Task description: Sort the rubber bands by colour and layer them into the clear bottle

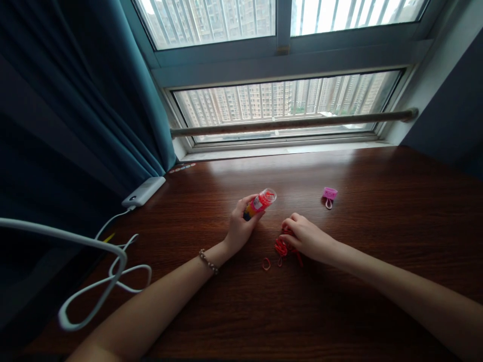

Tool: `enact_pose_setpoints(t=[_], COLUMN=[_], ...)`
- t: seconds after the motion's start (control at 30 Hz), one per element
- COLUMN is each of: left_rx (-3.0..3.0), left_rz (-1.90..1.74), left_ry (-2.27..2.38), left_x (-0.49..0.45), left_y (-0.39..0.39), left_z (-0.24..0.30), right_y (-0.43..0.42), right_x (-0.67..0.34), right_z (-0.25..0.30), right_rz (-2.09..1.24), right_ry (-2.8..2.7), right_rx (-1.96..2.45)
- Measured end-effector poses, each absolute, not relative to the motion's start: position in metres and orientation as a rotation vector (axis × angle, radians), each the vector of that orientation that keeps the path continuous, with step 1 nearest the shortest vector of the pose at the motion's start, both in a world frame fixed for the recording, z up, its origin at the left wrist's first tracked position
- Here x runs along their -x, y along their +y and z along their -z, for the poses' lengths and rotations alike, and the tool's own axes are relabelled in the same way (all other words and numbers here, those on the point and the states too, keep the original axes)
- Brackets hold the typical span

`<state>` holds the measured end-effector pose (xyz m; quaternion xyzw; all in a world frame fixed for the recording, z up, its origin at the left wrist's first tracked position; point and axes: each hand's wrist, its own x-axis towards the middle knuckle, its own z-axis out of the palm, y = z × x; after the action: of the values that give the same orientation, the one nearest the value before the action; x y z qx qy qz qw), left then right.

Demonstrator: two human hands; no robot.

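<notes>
My left hand [241,223] is wrapped round a small clear bottle [260,202], tilted with its open mouth up and to the right. Red and other coloured pieces show through its wall. To the right, my right hand [302,234] has its fingers closed over a small pile of red rubber bands [281,247] on the table. Which of the bands it grips is partly hidden by the fingers. A single red band [266,264] lies apart, just left of the pile. Farther back on the right lies a pink cap [329,193] with a loop.
The dark wooden table [226,311] runs back to a window sill. A white power strip [144,191] lies at the left by the blue curtain [151,110]. A thick white cable [86,240] loops across the left side. A metal rail [294,123] crosses the window.
</notes>
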<state>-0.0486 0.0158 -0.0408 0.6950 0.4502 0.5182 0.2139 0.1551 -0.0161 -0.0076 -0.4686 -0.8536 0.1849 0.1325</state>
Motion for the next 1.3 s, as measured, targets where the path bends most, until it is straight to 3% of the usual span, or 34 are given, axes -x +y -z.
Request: enact_pose_setpoints(t=[0.1,0.37,0.97,1.3], left_rx=[-1.953,-2.040,-2.048,-2.053], left_rz=[-1.416,-1.394,-1.364,-1.371], left_ry=[1.238,1.239,1.220,1.198], left_x=[0.049,0.047,0.048,0.048], left_y=[0.014,0.013,0.012,0.013], left_z=[0.039,0.035,0.039,0.039], right_y=[-0.027,-0.059,-0.001,-0.023], right_x=[-0.145,-0.126,-0.172,-0.165], right_z=[0.012,0.016,-0.013,-0.011], right_rz=[-0.629,-0.365,-1.199,-0.744], right_ry=[-2.475,-2.575,-2.460,-2.683], right_rx=[1.202,1.035,0.894,1.350])
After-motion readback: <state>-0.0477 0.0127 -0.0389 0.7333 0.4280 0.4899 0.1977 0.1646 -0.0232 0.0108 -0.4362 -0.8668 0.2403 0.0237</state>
